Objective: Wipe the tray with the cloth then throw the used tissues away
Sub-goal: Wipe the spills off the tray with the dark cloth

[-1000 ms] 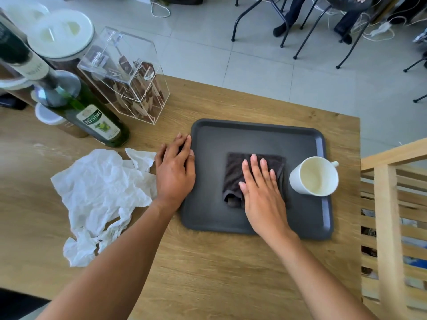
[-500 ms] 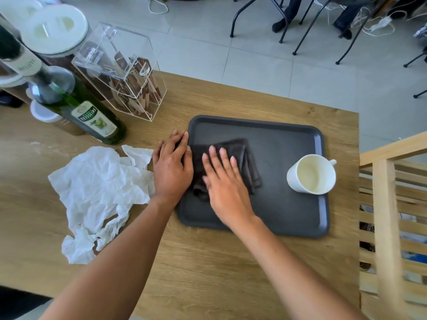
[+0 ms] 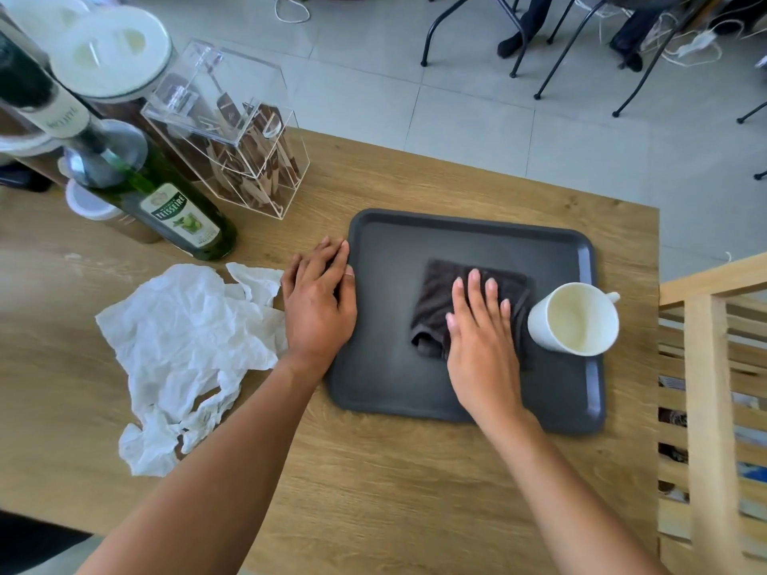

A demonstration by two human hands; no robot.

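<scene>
A dark grey tray (image 3: 386, 379) lies on the wooden table. On its middle sits a folded dark cloth (image 3: 436, 300), and my right hand (image 3: 481, 338) presses flat on it with fingers spread. My left hand (image 3: 317, 305) rests flat on the tray's left rim, holding it steady. A heap of crumpled white tissues (image 3: 182, 346) lies on the table just left of my left hand. A white cup (image 3: 575, 319) stands on the right side of the tray, close to the cloth.
A green glass bottle (image 3: 174, 217), a clear plastic box of wooden sticks (image 3: 236, 151) and white-lidded jars (image 3: 112, 51) stand at the back left. A wooden railing (image 3: 714, 392) runs along the table's right edge. Chair legs and a person's feet show on the tiled floor beyond.
My right hand slid the cloth from the tray's middle to its left side next to my left hand, then back right toward the cup. My left hand stayed on the rim.
</scene>
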